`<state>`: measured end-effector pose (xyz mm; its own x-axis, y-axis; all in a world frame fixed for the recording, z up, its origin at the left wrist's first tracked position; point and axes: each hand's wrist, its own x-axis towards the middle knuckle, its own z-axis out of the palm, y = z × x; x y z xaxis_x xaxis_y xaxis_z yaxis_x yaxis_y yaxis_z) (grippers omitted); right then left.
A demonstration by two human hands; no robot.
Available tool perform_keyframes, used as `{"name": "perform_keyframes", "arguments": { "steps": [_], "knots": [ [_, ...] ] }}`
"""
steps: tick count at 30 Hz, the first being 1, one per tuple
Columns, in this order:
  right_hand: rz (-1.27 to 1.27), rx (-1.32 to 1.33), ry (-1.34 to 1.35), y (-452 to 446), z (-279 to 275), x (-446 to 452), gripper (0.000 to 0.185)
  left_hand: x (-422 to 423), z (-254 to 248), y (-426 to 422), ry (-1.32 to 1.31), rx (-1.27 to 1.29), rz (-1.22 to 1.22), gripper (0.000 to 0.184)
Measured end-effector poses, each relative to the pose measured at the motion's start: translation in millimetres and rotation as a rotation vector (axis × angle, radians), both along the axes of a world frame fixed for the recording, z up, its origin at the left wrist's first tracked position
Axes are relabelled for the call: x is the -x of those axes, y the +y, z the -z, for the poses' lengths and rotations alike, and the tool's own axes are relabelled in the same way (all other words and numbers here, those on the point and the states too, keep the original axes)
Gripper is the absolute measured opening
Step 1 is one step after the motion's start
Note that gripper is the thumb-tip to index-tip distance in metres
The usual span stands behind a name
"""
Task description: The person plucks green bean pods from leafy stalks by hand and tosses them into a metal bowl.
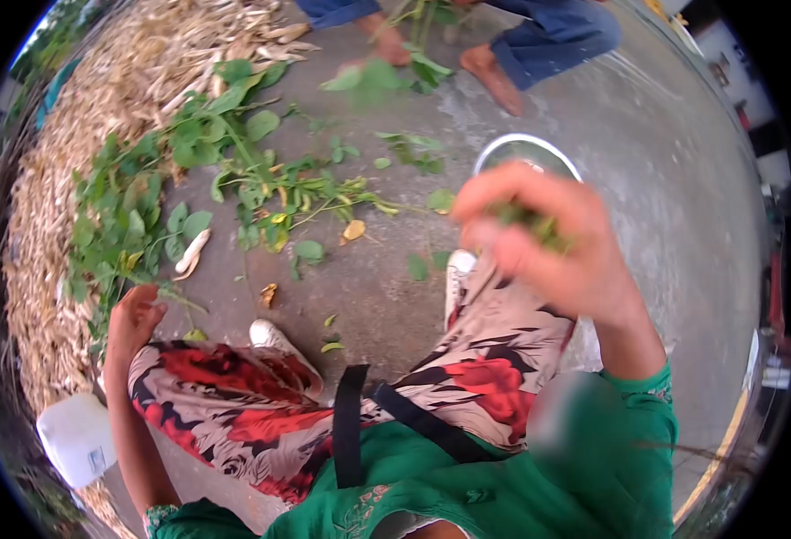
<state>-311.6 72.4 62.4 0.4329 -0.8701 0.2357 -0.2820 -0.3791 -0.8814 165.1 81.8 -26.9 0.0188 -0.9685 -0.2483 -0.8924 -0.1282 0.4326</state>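
My right hand (548, 247), blurred by motion, is raised above my right knee with its fingers curled around several green bean pods (530, 220). Just beyond it, partly covered by the hand, is a round metal-rimmed bowl (530, 148). Over by my left knee, my left hand (135, 319) has loosely bent fingers with a gap at the thumb and nothing visible between them. It is close to the leafy edge of the uprooted bean plants (126, 211). A plant with pods on its stems (314, 189) lies on the concrete in front of me.
Dry corn husks and cobs (63, 216) are heaped along the left. A white plastic jug (76, 440) stands at my left. Opposite me sits another person in blue trousers (557, 40), barefoot, near a leafy plant (413, 63). A pale cob (193, 253) lies among the leaves.
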Motion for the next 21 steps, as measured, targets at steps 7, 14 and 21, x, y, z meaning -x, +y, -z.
{"name": "perform_keyframes", "arguments": {
  "steps": [7,14,21],
  "knots": [
    [0.677,0.120,0.500,-22,145,154,0.031,-15,10,10,0.402,0.113,-0.256,0.031],
    [0.651,-0.053,0.203,23,81,131,0.032,0,30,79,0.827,0.060,-0.766,0.039],
    [0.180,0.575,0.090,51,-25,15,0.010,21,45,122,1.166,0.092,-0.961,0.040]
  ]
}}
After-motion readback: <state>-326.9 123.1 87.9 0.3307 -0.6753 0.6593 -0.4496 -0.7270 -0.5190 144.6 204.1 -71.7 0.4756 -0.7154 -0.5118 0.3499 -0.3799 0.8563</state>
